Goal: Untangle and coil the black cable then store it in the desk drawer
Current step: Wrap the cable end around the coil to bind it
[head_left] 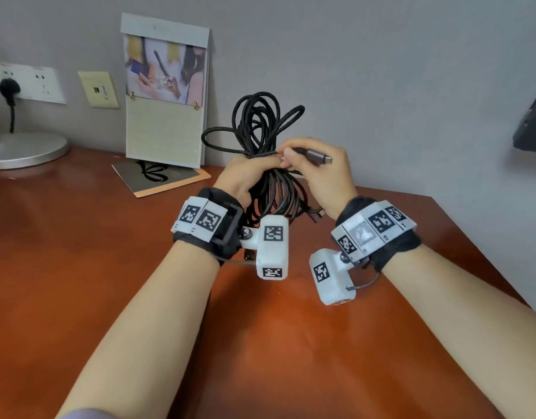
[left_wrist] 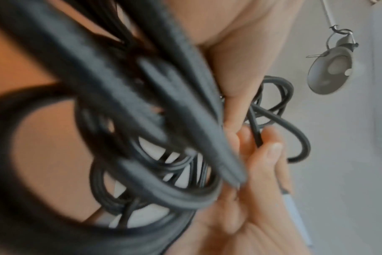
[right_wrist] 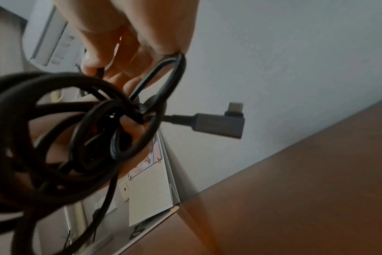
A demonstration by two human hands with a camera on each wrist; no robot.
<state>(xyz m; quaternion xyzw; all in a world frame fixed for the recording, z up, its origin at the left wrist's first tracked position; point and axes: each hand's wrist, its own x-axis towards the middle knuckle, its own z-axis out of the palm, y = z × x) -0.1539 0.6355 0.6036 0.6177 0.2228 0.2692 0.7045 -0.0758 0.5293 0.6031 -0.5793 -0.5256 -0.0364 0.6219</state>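
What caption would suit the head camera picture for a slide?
Above a wooden desk, the left hand grips a bundled black cable while the right hand wraps its plug end around it.

One black cable [head_left: 260,122], two hands, one calendar [head_left: 167,95], one booklet [head_left: 158,176].

The head camera looks down and forward from above the desk [head_left: 109,267], toward the wall at its back edge. The left wrist camera sits very close under the black cable [left_wrist: 142,96] and looks up past it at a lamp [left_wrist: 329,69]. The right wrist camera is tipped sideways, close to the cable, facing the back edge. All three views share the cable.
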